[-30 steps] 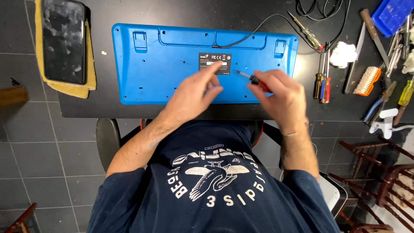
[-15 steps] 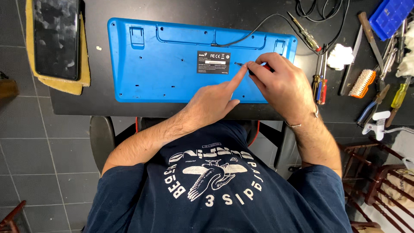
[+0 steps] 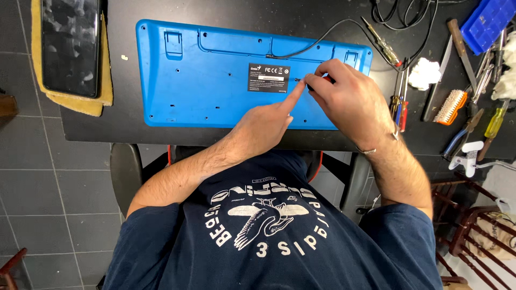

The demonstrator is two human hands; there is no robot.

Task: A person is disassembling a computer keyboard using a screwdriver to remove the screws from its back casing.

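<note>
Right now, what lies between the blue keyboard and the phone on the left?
Head view: only bare black table with one small pale speck separates keyboard from phone on its yellow cloth.

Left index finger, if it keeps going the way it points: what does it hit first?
The left hand points its index up and right along the blue keyboard underside. First in line is the screwdriver tip held by the right hand, right at the fingertip. Whether they touch, I cannot tell.

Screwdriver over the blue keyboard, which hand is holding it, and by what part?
The right hand holds the screwdriver by its red handle, mostly hidden in the fingers. The left hand holds nothing; its index fingertip steadies the shaft.
</note>
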